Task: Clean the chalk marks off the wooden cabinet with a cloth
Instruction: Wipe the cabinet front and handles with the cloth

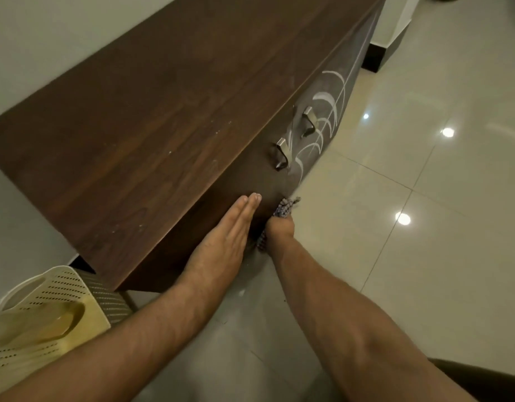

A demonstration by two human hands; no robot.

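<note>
Cabinet: a dark wooden cabinet (175, 117) runs from the lower left of the frame up to the upper right, its broad top facing the camera and its front face turned toward the right.
Chalk marks: white curved chalk marks (327, 111) cover the front face right of centre, around and beyond the handles; faint white specks dot the top near its front edge.
Handles: two metal handles (282, 154) stick out of the front face, one just above the other in the frame.
Left hand: the left hand (221, 242) lies flat, fingers together and straight, pressed against the near end of the front face, below centre.
Right hand: the right hand (280, 229) is closed tight around the cloth, just right of the left hand, against the same face.
Cloth: the patterned cloth (283, 207) is bunched in the right fist, a tuft poking out above it, below the lower handle.
Basket: a pale yellow perforated basket (44, 311) sits in the lower left corner.
Floor: glossy light floor tiles (424, 198) fill the right side.
</note>
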